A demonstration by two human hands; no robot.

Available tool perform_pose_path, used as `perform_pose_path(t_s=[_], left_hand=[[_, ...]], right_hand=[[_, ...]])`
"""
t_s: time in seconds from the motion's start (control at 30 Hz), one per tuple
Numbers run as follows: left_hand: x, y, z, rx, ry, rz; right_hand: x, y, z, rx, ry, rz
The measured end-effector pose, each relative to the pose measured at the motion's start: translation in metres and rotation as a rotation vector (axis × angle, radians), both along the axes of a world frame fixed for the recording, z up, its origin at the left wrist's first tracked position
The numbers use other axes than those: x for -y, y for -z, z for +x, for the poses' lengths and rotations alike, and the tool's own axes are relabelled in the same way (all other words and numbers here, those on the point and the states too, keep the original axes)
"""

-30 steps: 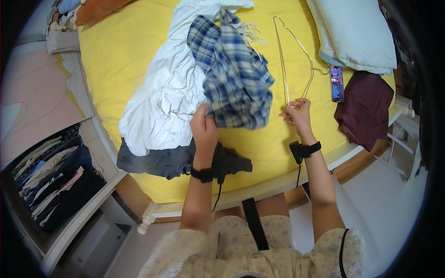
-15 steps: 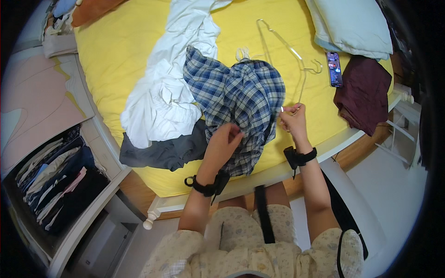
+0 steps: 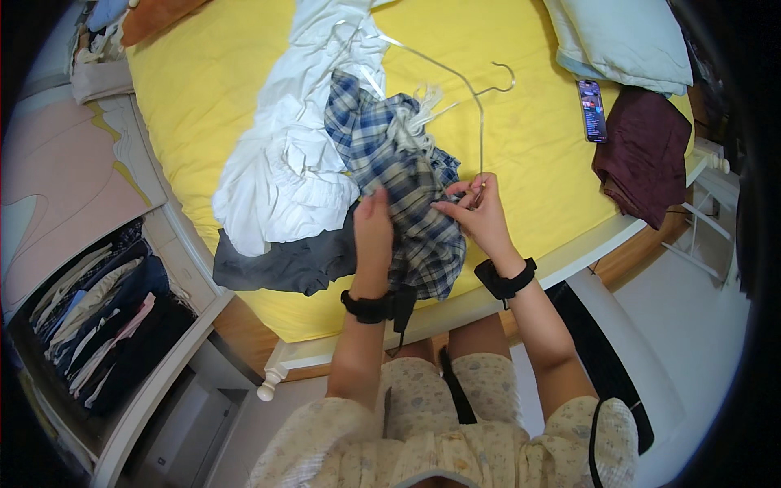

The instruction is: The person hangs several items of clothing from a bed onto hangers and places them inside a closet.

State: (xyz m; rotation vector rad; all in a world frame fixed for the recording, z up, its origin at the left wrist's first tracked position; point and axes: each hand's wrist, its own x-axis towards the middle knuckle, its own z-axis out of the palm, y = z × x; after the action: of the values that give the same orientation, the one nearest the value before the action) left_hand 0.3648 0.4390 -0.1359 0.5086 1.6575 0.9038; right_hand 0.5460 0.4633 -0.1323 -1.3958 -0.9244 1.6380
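Note:
A blue-and-white plaid garment (image 3: 431, 252) with a pale drawstring (image 3: 419, 114) lies crumpled on the bed in front of me. My right hand (image 3: 482, 210) pinches one end of a thin metal clothes hanger (image 3: 455, 73) at the garment's right side. The hanger slants up and left over the garment, its hook pointing right and its far end above white clothing. Along the garment's left edge is my left hand (image 3: 374, 232), smeared by motion; whether it grips the cloth cannot be made out. Both wrists wear black straps.
White clothing (image 3: 281, 175) and a dark grey garment (image 3: 281, 264) lie left on the yellow bedsheet (image 3: 529, 130). A phone (image 3: 592, 112), folded maroon cloth (image 3: 643, 159) and pale bedding (image 3: 622, 45) lie right. An open drawer (image 3: 106, 317) of clothes stands left, beyond the white bed frame.
The hanger has swung left over the plaid garment, with my right hand moving left too. The garment has shifted, showing more of its drawstring. My left hand has moved to the garment's left edge.

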Motion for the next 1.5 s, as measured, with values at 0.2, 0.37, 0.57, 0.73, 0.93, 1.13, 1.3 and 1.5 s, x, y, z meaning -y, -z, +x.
perform_pose_path(t_s=[0.2, 0.37, 0.57, 0.73, 0.93, 1.13, 1.3, 1.5], left_hand=[[0.021, -0.011, -0.051, 0.069, -0.36, 0.061], [0.026, -0.042, -0.053, -0.255, -0.022, 0.069], [0.027, -0.054, -0.048, -0.804, 0.3, 0.066], [0.03, -0.055, -0.019, -0.971, 0.69, -0.199], [-0.019, -0.104, -0.054, -0.711, 0.688, -0.056], [-0.073, -0.156, -0.151, -0.732, -0.079, 0.463], [-0.126, -0.18, -0.208, -0.745, -0.361, 0.899], [-0.165, -0.088, -0.25, -1.092, -0.41, 0.744]], right_hand=[[-0.009, -0.002, 0.018, 0.075, 0.111, -0.13], [-0.009, 0.005, 0.02, 0.247, 0.124, -0.121], [-0.011, 0.033, 0.017, 0.407, 0.106, -0.05], [-0.007, 0.054, 0.014, 0.423, 0.092, -0.043], [-0.01, 0.067, 0.013, 0.342, 0.026, -0.199], [-0.021, 0.056, 0.017, 0.241, 0.019, -0.351], [-0.018, 0.064, 0.018, 0.228, 0.035, -0.337], [-0.019, 0.063, 0.013, 0.266, 0.018, -0.335]])
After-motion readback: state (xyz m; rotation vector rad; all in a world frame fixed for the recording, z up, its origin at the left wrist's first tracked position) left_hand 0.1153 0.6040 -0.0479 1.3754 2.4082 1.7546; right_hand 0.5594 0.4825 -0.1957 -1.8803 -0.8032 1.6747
